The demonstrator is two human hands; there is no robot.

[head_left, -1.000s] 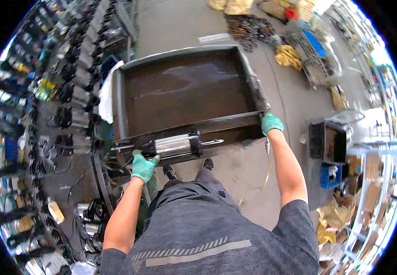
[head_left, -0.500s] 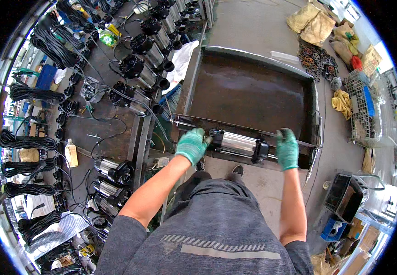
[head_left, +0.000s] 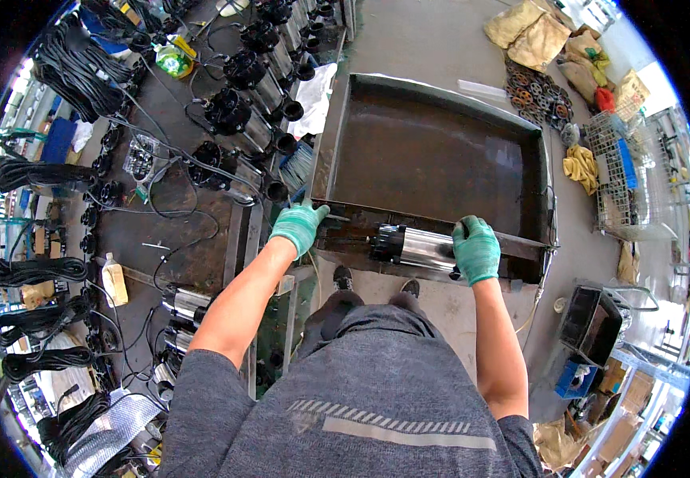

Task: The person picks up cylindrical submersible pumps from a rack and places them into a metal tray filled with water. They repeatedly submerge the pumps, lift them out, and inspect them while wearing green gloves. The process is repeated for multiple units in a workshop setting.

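Observation:
A submersible pump [head_left: 424,248] with a shiny silver cylindrical body lies on its side on the near ledge of a dark metal tank. Its black left end shows. My right hand [head_left: 477,251], in a green glove, curls over the pump's right end and hides it. My left hand [head_left: 298,226], gloved likewise, is at the tank's near left corner, apart from the pump. Its fingers are bent around something there that I cannot make out. A thin dark rod or cable lies between that hand and the pump.
The rusty tank [head_left: 440,147] extends beyond the ledge. A workbench [head_left: 177,247] on my left carries several upright and lying pumps, coiled black cables [head_left: 34,272] and a bottle [head_left: 114,280]. To the right stand a wire basket [head_left: 620,179] and a black bin [head_left: 592,327].
My right hand has moved left onto the pump's right end. My left hand has drawn away from the pump's left end, toward the tank corner. The view has shifted slightly.

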